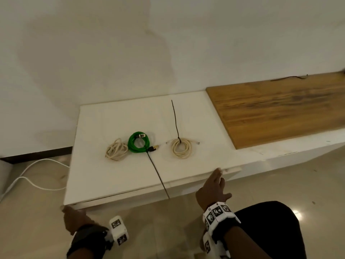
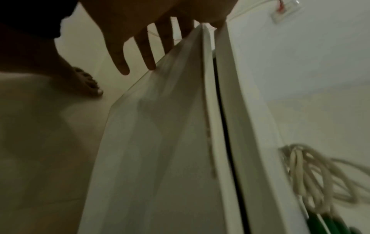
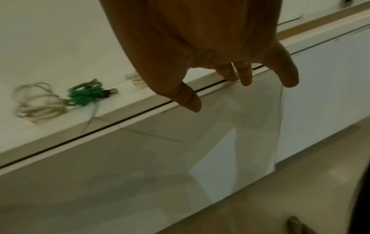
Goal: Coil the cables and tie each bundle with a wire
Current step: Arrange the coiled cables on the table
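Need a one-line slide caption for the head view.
Three coiled cables on a white cabinet top, green coil and right beige coil wire-tied, left beige coil untied; both hands open at the front edge.

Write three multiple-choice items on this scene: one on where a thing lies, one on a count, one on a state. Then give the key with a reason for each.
1. Where does the green cable coil lie among the bundles on the white cabinet top?
A. farthest left
B. between the two cream coils
C. farthest right

2. How many coiled cables lie on the top?
A. two
B. three
C. five

3. What state is the left cream coil in?
A. loose, with no wire tie to be seen
C. held in the right hand
B. bound by a dark wire

Key:
1 B: the head view shows the loose coil on its left and the right cream coil on its right.
2 B: one green and two cream.
3 A: only the other two show a dark wire tie; the left hand and the right hand are open at the front edge.
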Demonstrator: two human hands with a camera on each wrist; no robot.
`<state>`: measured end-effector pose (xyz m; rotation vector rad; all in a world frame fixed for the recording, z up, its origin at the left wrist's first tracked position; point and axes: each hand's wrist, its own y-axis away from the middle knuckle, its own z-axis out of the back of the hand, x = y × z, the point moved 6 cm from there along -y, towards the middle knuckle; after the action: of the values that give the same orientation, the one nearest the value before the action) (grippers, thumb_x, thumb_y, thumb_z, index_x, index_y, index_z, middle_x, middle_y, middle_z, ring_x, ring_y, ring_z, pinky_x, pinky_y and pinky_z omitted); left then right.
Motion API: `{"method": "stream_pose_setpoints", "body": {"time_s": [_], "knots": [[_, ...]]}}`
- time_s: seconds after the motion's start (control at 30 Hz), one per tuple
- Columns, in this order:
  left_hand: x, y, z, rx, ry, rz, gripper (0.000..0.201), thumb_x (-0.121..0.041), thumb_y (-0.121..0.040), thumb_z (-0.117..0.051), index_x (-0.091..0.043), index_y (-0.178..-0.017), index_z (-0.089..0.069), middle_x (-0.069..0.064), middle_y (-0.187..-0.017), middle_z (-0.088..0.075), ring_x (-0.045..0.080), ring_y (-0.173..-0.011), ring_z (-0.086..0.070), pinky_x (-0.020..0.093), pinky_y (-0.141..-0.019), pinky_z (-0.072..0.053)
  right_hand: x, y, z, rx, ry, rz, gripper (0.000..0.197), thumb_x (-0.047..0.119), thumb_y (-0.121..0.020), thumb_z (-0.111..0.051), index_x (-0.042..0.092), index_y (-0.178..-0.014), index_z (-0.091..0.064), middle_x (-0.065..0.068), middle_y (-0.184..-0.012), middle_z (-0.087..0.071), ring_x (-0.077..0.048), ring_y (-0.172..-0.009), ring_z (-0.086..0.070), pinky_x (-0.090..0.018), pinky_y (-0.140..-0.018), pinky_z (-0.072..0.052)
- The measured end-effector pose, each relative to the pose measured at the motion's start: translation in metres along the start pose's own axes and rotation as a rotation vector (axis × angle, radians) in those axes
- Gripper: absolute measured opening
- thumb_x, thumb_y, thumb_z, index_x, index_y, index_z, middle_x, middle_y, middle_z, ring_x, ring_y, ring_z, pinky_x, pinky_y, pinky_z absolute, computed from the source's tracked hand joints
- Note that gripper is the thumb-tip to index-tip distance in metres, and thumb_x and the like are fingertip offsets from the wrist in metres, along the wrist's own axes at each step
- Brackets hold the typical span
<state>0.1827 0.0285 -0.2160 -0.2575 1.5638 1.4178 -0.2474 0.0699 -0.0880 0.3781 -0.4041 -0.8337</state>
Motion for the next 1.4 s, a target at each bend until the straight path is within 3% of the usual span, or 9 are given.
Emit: {"method": "stream_pose_setpoints", "body": {"time_s": [0.2, 0.4, 0.53, 0.63, 0.73, 0.83, 1.0, 1.2, 1.4], "knots": [[-0.012, 0.048, 0.01, -0.097, -0.306, -0.052, 0.059, -0.045, -0.092, -0.052, -0.011, -0.139, -0.037, 0.019, -0.143, -0.04, 0.04, -0.126, -0.045, 0.05, -0.099, -0.043, 0.035, 0.036, -0.026, 0.08, 0.155, 0.104, 0.085, 0.035, -0.09, -0.044, 0.001, -0.147, 0.009, -0.008, -0.158, -0.004, -0.041, -0.141, -0.01, -0.056, -0.108, -0.022], [-0.016, 0.07, 0.029, -0.185, -0.453, 0.073, 0.085, -0.03, -0.08, -0.056, -0.005, -0.148, -0.011, 0.019, -0.154, -0.015, 0.04, -0.137, -0.027, 0.05, -0.113, -0.024, 0.047, 0.052, -0.032, 0.219, 0.386, 0.395, 0.034, 0.028, -0.085, -0.046, 0.018, -0.117, -0.051, -0.004, -0.125, -0.056, -0.025, -0.12, -0.048, -0.042, -0.101, -0.032], [-0.084, 0.12, 0.0, -0.205, -0.209, -0.573, 0.064, -0.019, -0.075, -0.056, -0.006, -0.132, -0.033, 0.016, -0.143, -0.026, 0.036, -0.129, -0.034, 0.052, -0.113, -0.017, 0.057, 0.061, -0.032, 0.248, 0.588, 0.552, 0.03, 0.023, -0.091, -0.043, 0.016, -0.118, -0.054, -0.007, -0.126, -0.055, -0.028, -0.117, -0.052, -0.041, -0.1, -0.034], [-0.134, 0.154, -0.04, -0.036, -0.112, -0.828, 0.048, -0.012, -0.076, -0.054, -0.008, -0.123, -0.043, 0.014, -0.13, -0.046, 0.035, -0.118, -0.049, 0.054, -0.107, -0.033, 0.063, 0.07, -0.032, 0.296, 0.664, 0.689, 0.028, 0.018, -0.092, -0.043, 0.01, -0.116, -0.056, -0.012, -0.124, -0.055, -0.031, -0.114, -0.055, -0.039, -0.094, -0.042], [-0.166, 0.19, -0.095, 0.403, -0.139, -0.906, 0.038, -0.005, -0.083, -0.06, -0.007, -0.119, -0.047, 0.016, -0.11, -0.06, 0.03, -0.099, -0.061, 0.039, -0.086, -0.051, 0.06, 0.078, -0.03, 0.328, 0.71, 0.771, 0.026, 0.014, -0.092, -0.044, 0.006, -0.113, -0.058, -0.015, -0.121, -0.057, -0.033, -0.11, -0.057, -0.039, -0.09, -0.046], [-0.168, 0.205, -0.131, 0.652, -0.519, -0.948, 0.053, -0.014, -0.081, -0.072, -0.012, -0.127, -0.044, 0.012, -0.116, -0.057, 0.027, -0.1, -0.058, 0.037, -0.088, -0.048, 0.053, 0.088, -0.035, 0.387, 0.747, 0.82, 0.027, 0.012, -0.09, -0.043, 0.003, -0.111, -0.056, -0.02, -0.119, -0.056, -0.035, -0.107, -0.057, -0.041, -0.09, -0.046], [-0.137, 0.18, -0.146, 0.77, -1.023, -0.993, 0.081, -0.015, -0.075, -0.077, -0.017, -0.142, -0.032, 0.018, -0.137, -0.042, 0.035, -0.123, -0.044, 0.043, -0.101, -0.038, 0.06, 0.085, -0.029, 0.592, 0.712, 0.745, 0.032, 0.017, -0.087, -0.05, -0.002, -0.111, -0.061, -0.019, -0.108, -0.06, -0.032, -0.09, -0.061, -0.042, -0.094, -0.046], [-0.123, 0.139, -0.162, 0.706, -1.237, -0.88, 0.098, -0.024, -0.072, -0.08, -0.024, -0.148, -0.018, 0.015, -0.151, -0.025, 0.037, -0.134, -0.033, 0.05, -0.106, -0.036, 0.108, 0.006, 0.085, -0.101, -0.014, 0.628, 0.031, 0.019, -0.082, -0.055, 0.023, -0.112, -0.057, -0.004, -0.116, -0.06, -0.027, -0.108, -0.057, -0.035, -0.09, -0.048], [-0.118, 0.124, -0.185, 0.75, -1.306, -0.876, 0.103, -0.028, -0.071, -0.081, -0.029, -0.15, -0.015, 0.011, -0.156, -0.021, 0.033, -0.141, -0.024, 0.047, -0.112, -0.029, 0.132, -0.043, 0.073, -0.03, 0.135, 0.575, 0.081, 0.035, -0.078, -0.068, 0.031, -0.144, -0.022, -0.005, -0.154, -0.019, -0.03, -0.138, -0.022, -0.049, -0.105, -0.032]]}}
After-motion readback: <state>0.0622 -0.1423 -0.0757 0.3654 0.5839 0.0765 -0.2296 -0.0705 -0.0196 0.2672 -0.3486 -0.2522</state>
